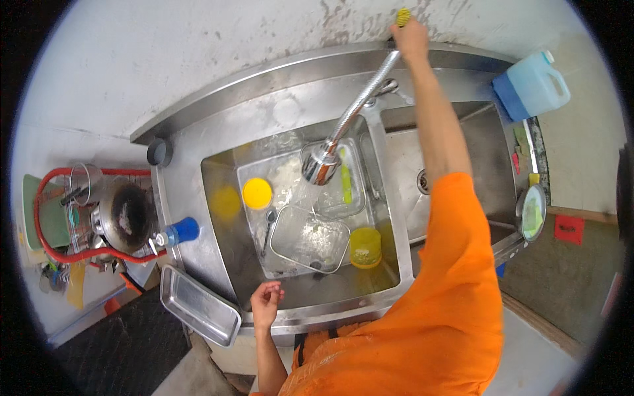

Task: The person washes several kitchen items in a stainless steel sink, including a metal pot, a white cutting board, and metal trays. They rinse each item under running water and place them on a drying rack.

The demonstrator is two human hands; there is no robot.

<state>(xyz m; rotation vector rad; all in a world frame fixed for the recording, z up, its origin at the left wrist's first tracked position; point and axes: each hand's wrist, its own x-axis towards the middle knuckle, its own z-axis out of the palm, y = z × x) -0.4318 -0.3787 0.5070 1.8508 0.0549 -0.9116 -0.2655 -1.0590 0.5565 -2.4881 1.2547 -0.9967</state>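
My right hand point(411, 42) is at the far back of the sink, by the wall, closed around a yellow ribbed object point(403, 17), perhaps a handle. Just below it in view is the upper end of the chrome faucet spout point(354, 106). Water runs from its head into the left basin point(223, 237). There, a glass dish point(309, 240), a yellow round lid point(257, 193), a spoon point(268, 222) and a yellow container point(365, 247) sit in or beside a wet rectangular tray point(265, 270). Over the basin's front edge, my left hand point(266, 302) hovers with loosely curled fingers, apparently holding nothing.
A blue pump bottle point(183, 231) and a metal tray point(198, 307) are at the left. A red-rimmed rack point(54, 252) holds a wok point(126, 215). To the right are the second basin point(401, 153), a jug of blue liquid point(530, 86) and a bowl point(532, 213).
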